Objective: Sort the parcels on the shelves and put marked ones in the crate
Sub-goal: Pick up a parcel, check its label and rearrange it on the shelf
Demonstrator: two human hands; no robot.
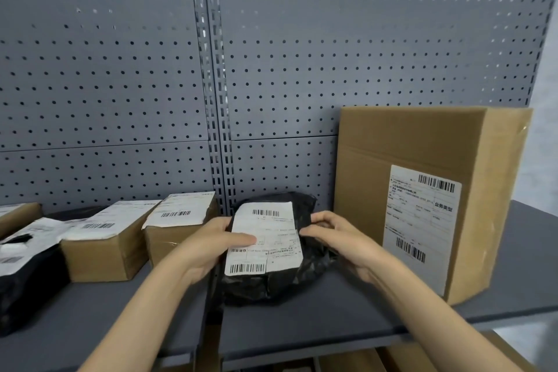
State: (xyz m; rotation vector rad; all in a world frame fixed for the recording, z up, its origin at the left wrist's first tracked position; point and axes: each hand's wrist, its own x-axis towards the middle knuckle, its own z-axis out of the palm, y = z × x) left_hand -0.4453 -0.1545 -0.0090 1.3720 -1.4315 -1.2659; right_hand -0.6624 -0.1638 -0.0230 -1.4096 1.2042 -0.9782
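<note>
Fingers of both hands grip the black poly parcel (271, 278) w/ white label up, left hand (208, 248) thumb on label, right hand (338, 238) pinching its right side, parcel at shelf (347, 317) mid-front, tall carton (422, 190) at right end, small boxes (136, 238) toward left.

— What did both hands have on the grey shelf (347, 314)?
— A black bag parcel (271, 248); the left hand (211, 246) pressed its thumb on the white label (265, 238), the right hand (338, 235) pinched its edge.
— And around it?
— A tall carton (422, 190) at three o'clock, two small boxes (178, 226) at nine.
</note>
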